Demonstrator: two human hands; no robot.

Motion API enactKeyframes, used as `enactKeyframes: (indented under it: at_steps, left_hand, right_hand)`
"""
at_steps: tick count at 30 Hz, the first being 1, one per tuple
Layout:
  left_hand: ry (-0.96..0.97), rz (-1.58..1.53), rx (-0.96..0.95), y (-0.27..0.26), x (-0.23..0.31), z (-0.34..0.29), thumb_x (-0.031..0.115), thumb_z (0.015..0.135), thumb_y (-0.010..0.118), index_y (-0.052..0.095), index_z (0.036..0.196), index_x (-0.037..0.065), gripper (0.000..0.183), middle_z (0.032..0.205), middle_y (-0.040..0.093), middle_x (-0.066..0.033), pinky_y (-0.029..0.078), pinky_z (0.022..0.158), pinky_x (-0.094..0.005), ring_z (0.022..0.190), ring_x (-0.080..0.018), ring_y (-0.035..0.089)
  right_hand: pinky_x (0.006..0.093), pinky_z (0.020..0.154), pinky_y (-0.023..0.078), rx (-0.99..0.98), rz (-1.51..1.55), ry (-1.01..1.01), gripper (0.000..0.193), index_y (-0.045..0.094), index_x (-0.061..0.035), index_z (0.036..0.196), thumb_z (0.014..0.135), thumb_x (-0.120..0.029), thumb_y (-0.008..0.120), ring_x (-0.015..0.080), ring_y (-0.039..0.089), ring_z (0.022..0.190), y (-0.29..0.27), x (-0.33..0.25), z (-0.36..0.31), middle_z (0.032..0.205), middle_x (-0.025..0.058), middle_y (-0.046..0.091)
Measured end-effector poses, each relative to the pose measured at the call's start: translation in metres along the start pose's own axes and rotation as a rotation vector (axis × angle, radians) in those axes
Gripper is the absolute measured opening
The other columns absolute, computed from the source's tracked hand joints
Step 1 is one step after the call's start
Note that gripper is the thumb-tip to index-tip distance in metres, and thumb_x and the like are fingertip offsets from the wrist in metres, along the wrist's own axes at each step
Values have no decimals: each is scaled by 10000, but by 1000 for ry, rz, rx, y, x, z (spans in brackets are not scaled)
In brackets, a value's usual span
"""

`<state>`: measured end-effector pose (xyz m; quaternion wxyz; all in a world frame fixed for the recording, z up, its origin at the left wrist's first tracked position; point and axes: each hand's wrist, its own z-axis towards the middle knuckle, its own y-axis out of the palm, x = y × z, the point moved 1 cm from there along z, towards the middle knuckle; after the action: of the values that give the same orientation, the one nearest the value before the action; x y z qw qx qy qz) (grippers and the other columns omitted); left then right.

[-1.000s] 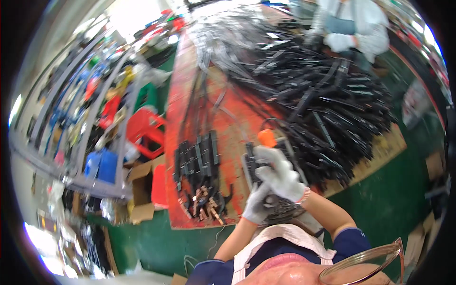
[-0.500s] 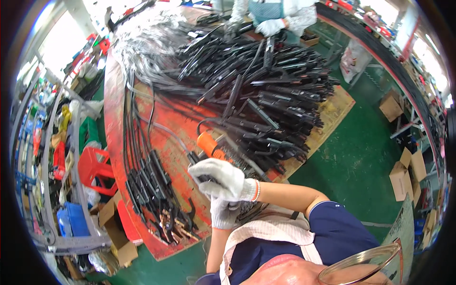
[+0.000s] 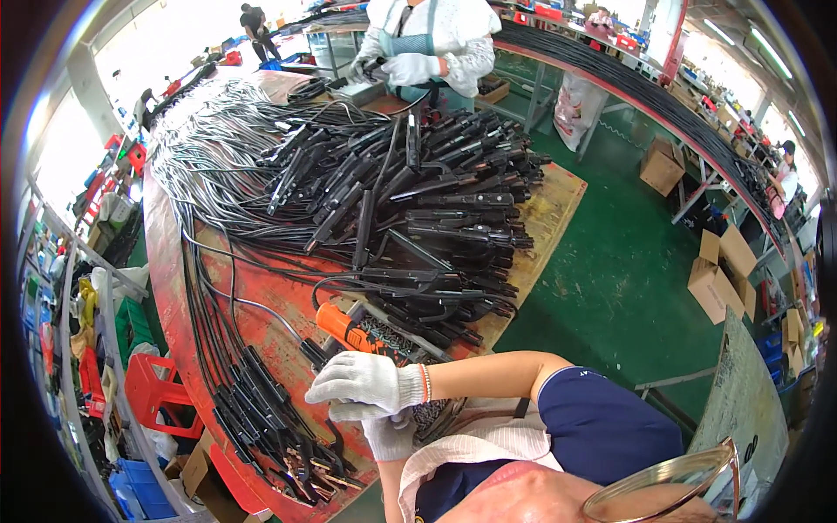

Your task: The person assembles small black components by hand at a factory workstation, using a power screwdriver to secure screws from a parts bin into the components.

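Gloved hands meeting over a black handle piece at the table's near edge

The person's right hand (image 3: 362, 383) is lying palm down above the left hand (image 3: 390, 436), both wearing pale knitted gloves. The black handle piece (image 3: 314, 351) is poking out just beyond the right hand's knuckles, on the side away from the body, and its near end is disappearing beneath that glove. A grey cable (image 3: 261, 306) is running from its far end up the table (image 3: 279, 340).

The right hand's fingers are pointing left and bending slightly, lying close together; whether they are gripping the piece, I cannot tell. The left hand's fingers are hiding under the right hand, so I cannot tell how far they are opening or what they are holding.

An orange power tool (image 3: 344, 327) is resting just beyond the right hand, beside small metal parts (image 3: 391, 338) sitting in a tray. Left of the hands, a row of black pieces (image 3: 253, 405) is lying with copper-coloured ends (image 3: 301, 475) facing the near edge. A large pile of black pieces (image 3: 471, 227) is covering the far right of the table, and 1 co-worker (image 3: 427, 52) is standing behind it, wearing white gloves.
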<state>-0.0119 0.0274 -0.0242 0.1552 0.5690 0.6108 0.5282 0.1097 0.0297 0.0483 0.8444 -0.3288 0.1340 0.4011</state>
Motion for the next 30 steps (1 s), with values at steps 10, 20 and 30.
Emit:
enactKeyframes:
  at_steps: [10, 20, 30]
  left_hand:
    - [120, 115, -193, -23, -9, 15, -22, 881, 535, 520, 1170, 95, 312, 902, 552, -14, 474, 619, -234, 753, -90, 555]
    - [70, 135, -194, -16, -4, 21, -13, 857, 580, 436, 1291, 97, 470, 999, 578, -17, 492, 700, -236, 875, -124, 578]
    - [135, 21, 8, 23, -2, 2, 170, 938, 630, 540, 1067, 134, 161, 801, 567, 10, 346, 417, -192, 501, -52, 423]
  right_hand:
    - [408, 899, 477, -64, 35, -46, 388, 580, -117, 1234, 874, -230, 671, 299, 592, 1015, -4, 5, -6, 1112, 85, 623]
    - [396, 882, 493, -15, 85, -9, 367, 596, -94, 1210, 870, -200, 686, 300, 611, 1007, -7, 1, -6, 1103, 97, 635]
    - [422, 812, 542, -84, -553, 480, 527, 497, -108, 1303, 871, -360, 666, 332, 619, 1040, -38, 10, -33, 1135, 144, 617]
